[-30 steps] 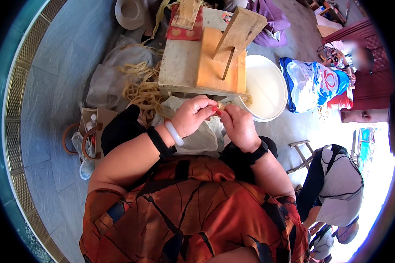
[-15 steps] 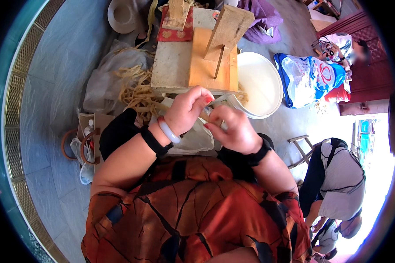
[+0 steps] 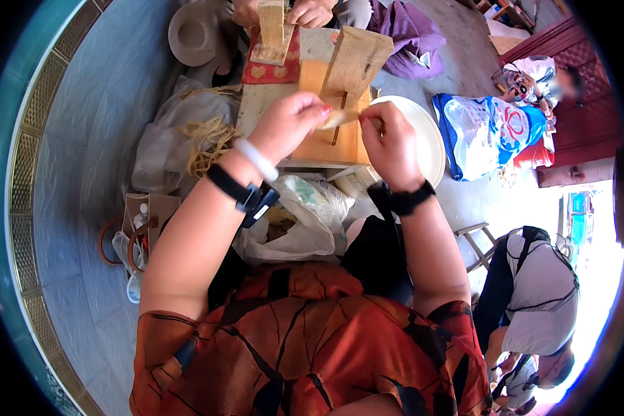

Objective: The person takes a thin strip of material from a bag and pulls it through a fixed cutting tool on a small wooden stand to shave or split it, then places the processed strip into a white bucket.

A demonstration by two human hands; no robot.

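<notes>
Bridging left fingers [image 3: 313,109] and right fingers [image 3: 373,116]: pale strip [image 3: 342,118].

The strip [image 3: 342,118] is pale tan, the fingernails [image 3: 326,109] red, the bracelet [image 3: 256,159] milky white and the wristbands [image 3: 412,200] black. Jagged black lines and dark blue patches cross the rust-orange shirt [image 3: 326,340]; tan hearts dot the red cloth [image 3: 274,73], and the bucket [image 3: 433,142] is white.

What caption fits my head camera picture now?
Left hand and right hand hold a pale strip near a raised wooden board.
</notes>
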